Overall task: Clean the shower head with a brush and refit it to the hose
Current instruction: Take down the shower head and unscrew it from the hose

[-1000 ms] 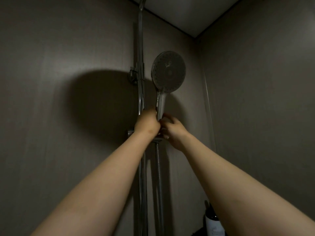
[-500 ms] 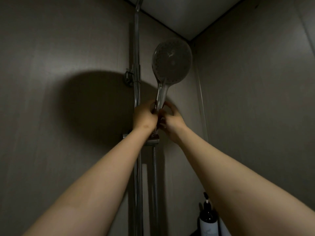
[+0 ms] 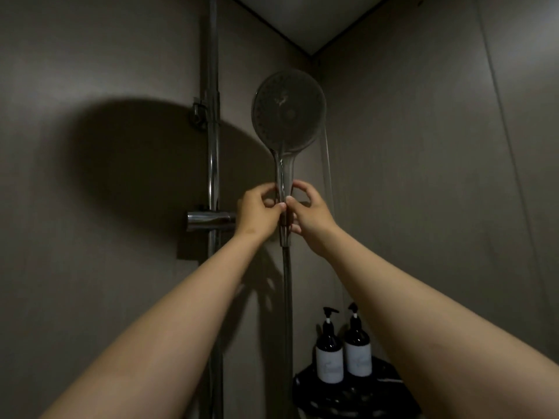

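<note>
While both hands hold it with curled fingers, the left hand (image 3: pixel 260 211) pinches the lower handle (image 3: pixel 284 173) from its side and the right hand (image 3: pixel 311 213) wraps it from the other side, just above the joint to the hose (image 3: pixel 287 297). The shower head (image 3: pixel 289 113) stands upright above them, its face toward the camera, beside the rail (image 3: pixel 213 146) and its holder (image 3: pixel 208 221). I judge the risk is in this light fingertip hold: if the joint comes free, the head may slip and fall on the 2 pump bottles (image 3: pixel 329 355) on the corner shelf (image 3: pixel 378 385) below. No brush is in view.
</note>
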Demonstrator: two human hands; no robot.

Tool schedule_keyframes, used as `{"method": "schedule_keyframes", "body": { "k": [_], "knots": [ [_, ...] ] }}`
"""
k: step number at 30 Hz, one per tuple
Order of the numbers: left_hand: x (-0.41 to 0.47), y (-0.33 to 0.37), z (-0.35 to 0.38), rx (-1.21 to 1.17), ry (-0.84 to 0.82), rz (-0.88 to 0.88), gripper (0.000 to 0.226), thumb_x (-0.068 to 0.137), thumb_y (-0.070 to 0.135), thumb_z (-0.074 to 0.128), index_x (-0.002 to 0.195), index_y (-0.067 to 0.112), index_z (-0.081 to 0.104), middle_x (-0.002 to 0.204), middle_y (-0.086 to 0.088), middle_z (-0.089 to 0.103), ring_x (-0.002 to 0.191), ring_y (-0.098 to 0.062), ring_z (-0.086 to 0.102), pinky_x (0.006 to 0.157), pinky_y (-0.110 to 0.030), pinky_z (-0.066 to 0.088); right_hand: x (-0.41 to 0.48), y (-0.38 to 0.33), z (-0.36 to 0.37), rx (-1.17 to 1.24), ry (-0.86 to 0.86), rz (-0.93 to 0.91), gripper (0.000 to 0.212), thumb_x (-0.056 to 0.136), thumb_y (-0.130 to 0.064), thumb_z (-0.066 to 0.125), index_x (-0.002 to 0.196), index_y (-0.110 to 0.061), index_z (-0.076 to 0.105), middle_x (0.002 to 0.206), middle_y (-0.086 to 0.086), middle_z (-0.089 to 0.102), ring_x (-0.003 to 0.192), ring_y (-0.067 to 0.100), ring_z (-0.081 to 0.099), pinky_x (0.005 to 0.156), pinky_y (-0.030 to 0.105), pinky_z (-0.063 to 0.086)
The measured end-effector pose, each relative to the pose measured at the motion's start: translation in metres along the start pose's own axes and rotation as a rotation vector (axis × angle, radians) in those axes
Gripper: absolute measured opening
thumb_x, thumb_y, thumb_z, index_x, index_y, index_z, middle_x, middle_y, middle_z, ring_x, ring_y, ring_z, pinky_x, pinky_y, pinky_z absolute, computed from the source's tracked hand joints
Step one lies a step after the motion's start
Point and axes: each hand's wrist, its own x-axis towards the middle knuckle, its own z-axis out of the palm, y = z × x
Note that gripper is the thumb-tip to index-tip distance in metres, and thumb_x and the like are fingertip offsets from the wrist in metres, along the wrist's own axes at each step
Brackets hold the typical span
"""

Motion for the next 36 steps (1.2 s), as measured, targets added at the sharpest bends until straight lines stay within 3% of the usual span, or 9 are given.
{"method": "schedule_keyframes", "body": {
  "k": [4, 8, 12, 16, 20, 25, 30, 33, 36],
  "knots": [
    [-0.037, 0.000, 0.014, -0.030, -0.032, -0.033, 0.048, 0.085, 0.003, 0.065, 0.131, 0.014, 0.054, 0.106, -0.006, 0.064, 0.101, -0.014, 0.059, 0.088, -0.026, 0.051, -0.040, 0.005, -0.020, -0.022, 0.004, 0.033, 0.030, 0.097, -0.013, 0.048, 0.118, -0.034, 0.047, 0.120, 0.022, 0.060, 0.083, 0.021, 0.065, 0.076, 0.038, 0.055],
    [-0.085, 0.005, 0.027, -0.021, -0.049, -0.074, 0.046, 0.082, 0.003, 0.067, 0.125, 0.014, 0.059, 0.096, -0.007, 0.066, 0.093, -0.014, 0.061, 0.083, -0.028, 0.054, -0.091, 0.010, -0.043, 0.009, 0.019, 0.101, 0.034, 0.097, -0.011, 0.048, 0.124, -0.031, 0.047, 0.106, 0.014, 0.063, 0.079, 0.015, 0.066, 0.063, 0.027, 0.055],
    [-0.150, 0.018, 0.042, -0.077, -0.094, -0.142, 0.044, 0.081, 0.000, 0.066, 0.121, 0.015, 0.061, 0.084, -0.010, 0.069, 0.087, -0.022, 0.067, 0.084, -0.040, 0.057, -0.151, 0.012, -0.070, -0.009, 0.043, 0.160, 0.037, 0.096, -0.009, 0.049, 0.129, -0.026, 0.047, 0.089, 0.006, 0.065, 0.076, 0.015, 0.066, 0.063, 0.028, 0.055],
    [-0.223, 0.034, 0.050, -0.095, -0.130, -0.215, 0.044, 0.081, 0.000, 0.065, 0.122, 0.016, 0.061, 0.094, -0.014, 0.072, 0.092, -0.022, 0.069, 0.087, -0.039, 0.057, -0.219, 0.011, -0.096, -0.047, 0.027, 0.217, 0.036, 0.096, -0.009, 0.050, 0.129, -0.023, 0.046, 0.089, 0.007, 0.066, 0.069, 0.013, 0.064, 0.052, 0.022, 0.051],
    [-0.301, 0.046, 0.052, -0.103, -0.174, -0.302, 0.044, 0.082, -0.002, 0.065, 0.124, 0.011, 0.060, 0.100, -0.012, 0.070, 0.096, -0.020, 0.066, 0.091, -0.037, 0.054, -0.296, 0.019, -0.113, -0.081, 0.022, 0.293, 0.036, 0.095, -0.009, 0.052, 0.128, -0.023, 0.048, 0.092, 0.005, 0.065, 0.074, 0.015, 0.064, 0.065, 0.030, 0.055],
    [-0.389, 0.053, 0.049, -0.140, -0.228, -0.415, 0.045, 0.080, -0.007, 0.064, 0.123, 0.005, 0.059, 0.109, -0.015, 0.068, 0.095, -0.016, 0.064, 0.092, -0.039, 0.054, -0.387, 0.030, -0.123, -0.025, 0.063, 0.401, 0.039, 0.094, -0.005, 0.052, 0.130, -0.018, 0.047, 0.095, 0.007, 0.064, 0.076, 0.017, 0.063, 0.061, 0.027, 0.054],
    [-0.468, 0.050, 0.041, -0.113, -0.278, -0.512, 0.046, 0.082, -0.006, 0.063, 0.126, 0.006, 0.057, 0.113, -0.009, 0.066, 0.092, -0.005, 0.059, 0.076, -0.009, 0.051, -0.470, 0.047, -0.127, 0.012, 0.066, 0.507, 0.037, 0.094, -0.006, 0.052, 0.126, -0.023, 0.047, 0.099, 0.009, 0.065, 0.086, 0.022, 0.065, 0.066, 0.030, 0.055],
    [-0.511, 0.046, 0.032, -0.150, -0.319, -0.579, 0.047, 0.082, -0.008, 0.062, 0.126, 0.006, 0.058, 0.107, -0.004, 0.064, 0.091, -0.003, 0.058, 0.073, -0.005, 0.050, -0.520, 0.054, -0.122, 0.012, 0.122, 0.544, 0.035, 0.093, -0.007, 0.054, 0.121, -0.027, 0.049, 0.105, 0.014, 0.065, 0.098, 0.026, 0.064, 0.069, 0.029, 0.056],
    [-0.549, 0.040, 0.022, -0.175, -0.345, -0.659, 0.047, 0.082, -0.009, 0.062, 0.128, 0.004, 0.055, 0.112, -0.004, 0.063, 0.093, -0.003, 0.059, 0.076, -0.007, 0.051, -0.564, 0.055, -0.114, 0.017, 0.180, 0.621, 0.038, 0.093, -0.008, 0.054, 0.127, -0.023, 0.048, 0.106, 0.014, 0.063, 0.084, 0.015, 0.064, 0.057, 0.018, 0.053]
  ]
}}
